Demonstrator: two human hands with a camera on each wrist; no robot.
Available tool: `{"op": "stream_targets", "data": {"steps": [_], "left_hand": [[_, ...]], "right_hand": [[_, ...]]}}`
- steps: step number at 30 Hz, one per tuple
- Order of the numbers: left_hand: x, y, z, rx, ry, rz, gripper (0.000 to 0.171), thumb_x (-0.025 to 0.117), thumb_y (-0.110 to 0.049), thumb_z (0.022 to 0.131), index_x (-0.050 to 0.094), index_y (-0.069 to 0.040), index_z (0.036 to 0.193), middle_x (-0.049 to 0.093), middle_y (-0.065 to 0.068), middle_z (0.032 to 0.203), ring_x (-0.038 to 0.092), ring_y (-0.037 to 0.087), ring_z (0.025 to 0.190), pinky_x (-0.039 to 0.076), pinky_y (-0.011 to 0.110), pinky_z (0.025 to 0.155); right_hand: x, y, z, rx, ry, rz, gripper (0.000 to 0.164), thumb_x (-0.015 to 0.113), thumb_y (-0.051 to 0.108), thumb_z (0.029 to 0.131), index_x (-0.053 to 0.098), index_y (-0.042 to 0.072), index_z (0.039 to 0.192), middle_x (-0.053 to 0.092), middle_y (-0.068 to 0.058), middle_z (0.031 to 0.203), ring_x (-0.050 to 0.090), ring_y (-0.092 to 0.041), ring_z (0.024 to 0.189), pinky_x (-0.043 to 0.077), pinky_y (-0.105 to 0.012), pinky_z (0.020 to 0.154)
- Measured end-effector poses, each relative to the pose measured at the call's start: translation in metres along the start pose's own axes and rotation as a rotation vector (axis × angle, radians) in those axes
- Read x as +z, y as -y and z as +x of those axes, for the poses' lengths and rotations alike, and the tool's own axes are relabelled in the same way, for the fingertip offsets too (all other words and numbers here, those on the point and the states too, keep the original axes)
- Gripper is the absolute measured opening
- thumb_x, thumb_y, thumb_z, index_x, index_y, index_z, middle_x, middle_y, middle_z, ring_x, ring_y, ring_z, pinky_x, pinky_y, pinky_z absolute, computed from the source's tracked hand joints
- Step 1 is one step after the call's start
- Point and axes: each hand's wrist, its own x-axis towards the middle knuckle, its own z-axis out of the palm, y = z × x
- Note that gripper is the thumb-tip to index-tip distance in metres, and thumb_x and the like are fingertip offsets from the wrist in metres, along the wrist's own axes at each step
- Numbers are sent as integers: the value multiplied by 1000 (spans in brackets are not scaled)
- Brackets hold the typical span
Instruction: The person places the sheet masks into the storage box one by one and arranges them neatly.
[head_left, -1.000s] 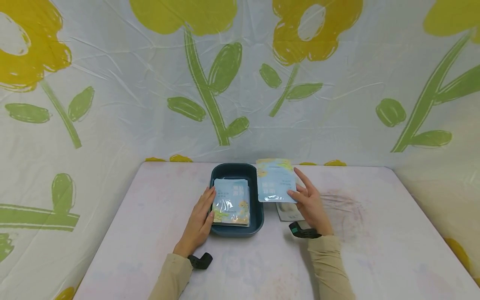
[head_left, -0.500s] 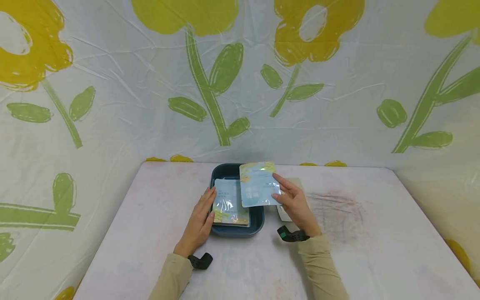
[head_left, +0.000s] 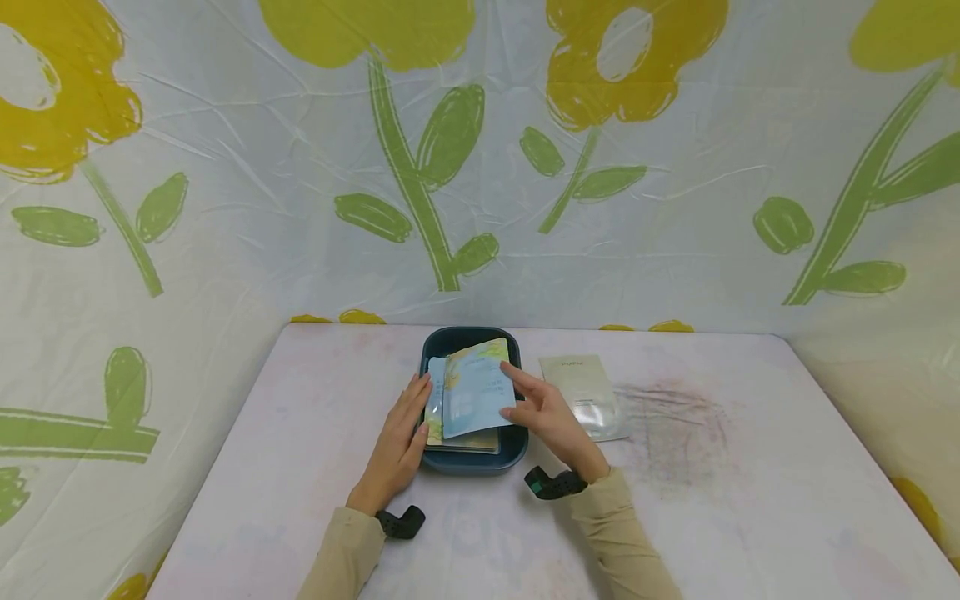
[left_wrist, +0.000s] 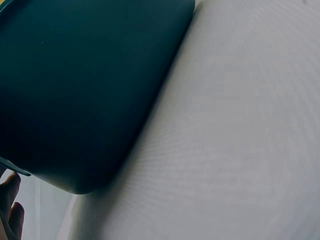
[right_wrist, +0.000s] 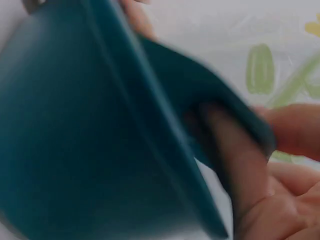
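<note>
My right hand [head_left: 551, 417] pinches the right edge of a light blue flat sachet [head_left: 476, 392] with yellow-green print. It is tilted over the dark blue tray [head_left: 513, 454]. Under it, a stack of similar sachets [head_left: 435, 417] lies in the tray, mostly covered. In the right wrist view, fingers [right_wrist: 245, 165] and thumb lie on either side of the sachet [right_wrist: 195, 70], beside the tray's rim. My left hand [head_left: 393, 446] rests along the tray's left side, fingers straight at the rim. In the left wrist view, the tray wall [left_wrist: 90, 90] fills the upper left.
A beige sachet [head_left: 581, 383] lies on the table [head_left: 322, 400] just right of the tray. Dark scuff marks [head_left: 675, 417] show on the tabletop beyond it. A flower-printed white cloth [head_left: 292, 250] hangs behind and at both sides of the table.
My right hand has carried the light blue sachet leftward from beside the tray to over the stack, uncovering the beige sachet. My left hand has stayed in place.
</note>
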Motion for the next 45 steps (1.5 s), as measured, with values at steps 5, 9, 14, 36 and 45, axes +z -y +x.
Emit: {"op": "stream_targets", "data": {"steps": [5, 9, 14, 36, 45], "left_hand": [[0, 0, 0, 7, -3, 1, 58, 46, -8, 99, 31, -1, 154, 27, 10, 162, 20, 33, 149, 12, 37, 122], [0, 2, 0, 17, -6, -5, 56, 44, -11, 100, 32, 0, 153, 27, 11, 161, 20, 33, 149, 13, 40, 122], [1, 3, 0, 23, -8, -10, 55, 44, -11, 100, 33, 1, 153, 28, 12, 161, 20, 33, 149, 12, 39, 122], [-2, -2, 1, -29, 11, -10, 57, 43, -14, 100, 32, -5, 155, 26, 7, 162, 19, 30, 150, 17, 48, 120], [-3, -4, 1, -47, 23, -2, 58, 45, -13, 100, 31, -5, 155, 26, 8, 162, 18, 29, 150, 12, 39, 122]], "right_hand": [[9, 3, 2, 70, -5, -51, 74, 55, -10, 93, 17, -3, 156, 21, -24, 160, 51, -35, 129, 51, -32, 96], [14, 8, 2, 119, -6, -124, 72, 57, -3, 95, 17, -7, 154, 26, -28, 157, 46, -36, 133, 49, -28, 97], [19, 11, 2, 182, -5, -151, 72, 56, 8, 100, 12, -7, 155, 17, -24, 161, 33, -33, 142, 37, -37, 111], [29, 14, 1, 219, 8, -205, 76, 57, 24, 101, 12, 0, 158, 1, -16, 165, -3, -29, 151, 9, -52, 120], [22, 13, 0, 53, -60, -130, 65, 53, 17, 103, 20, 6, 158, 15, -10, 165, 13, -25, 151, 18, -45, 120]]}}
